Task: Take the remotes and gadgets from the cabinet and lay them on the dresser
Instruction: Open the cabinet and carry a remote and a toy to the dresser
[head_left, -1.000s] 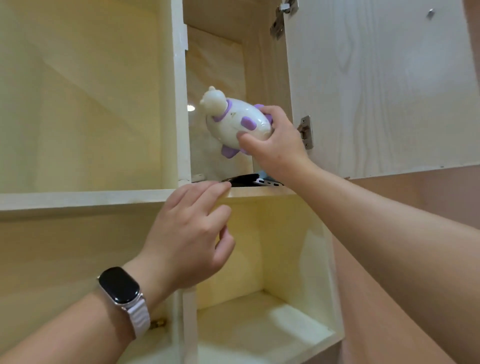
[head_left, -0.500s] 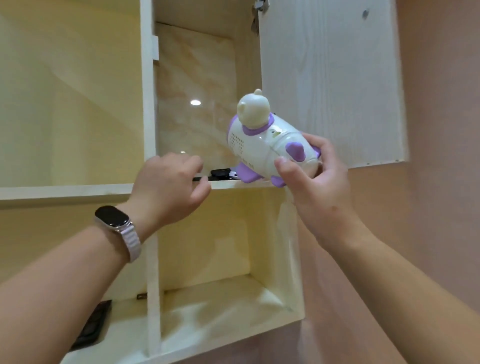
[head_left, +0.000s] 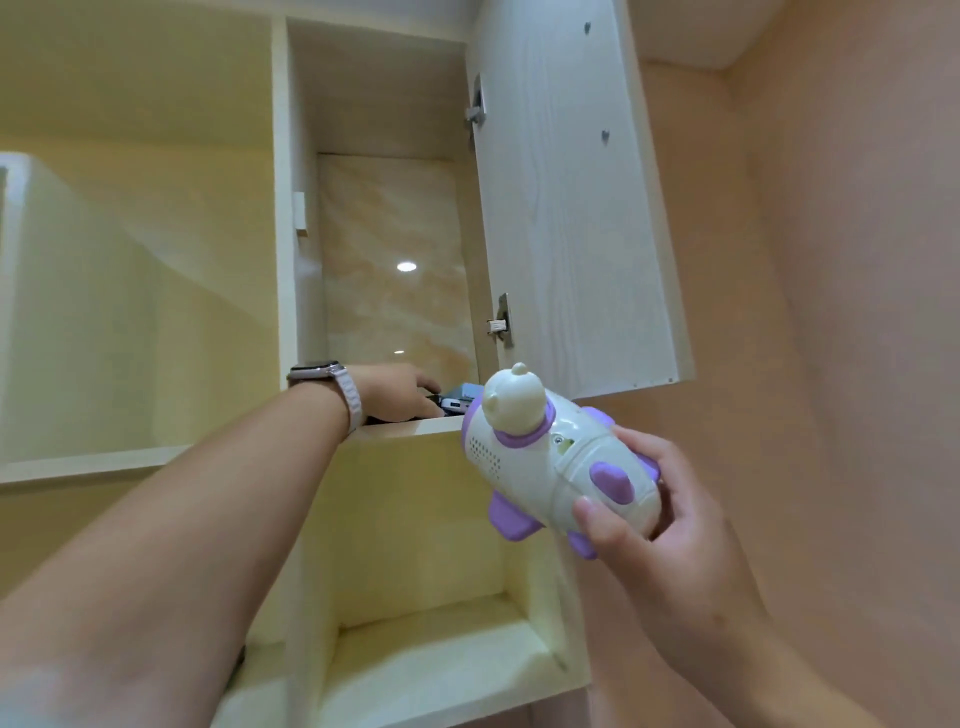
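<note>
My right hand (head_left: 655, 540) grips a white toy gadget (head_left: 558, 467) with a bear head and purple feet, held outside the cabinet below the open door. My left hand (head_left: 392, 387), with a watch (head_left: 318, 373) on its wrist, reaches into the upper right compartment. Its fingers lie over a flat black gadget (head_left: 434, 400) on the shelf (head_left: 410, 428); whether they grip it is hidden. Beside it lie a dark device with a white end (head_left: 457, 404) and a grey-blue box (head_left: 466, 391), both partly behind the toy.
The cabinet door (head_left: 566, 208) stands open to the right, its hinges showing. Below the shelf is an open compartment (head_left: 431, 649). A wide compartment (head_left: 130, 312) lies to the left. A pink wall (head_left: 831, 312) fills the right side.
My right hand has carried the toy down and right, away from the cabinet. My left hand has moved from the shelf edge into the upper compartment, onto the black gadget.
</note>
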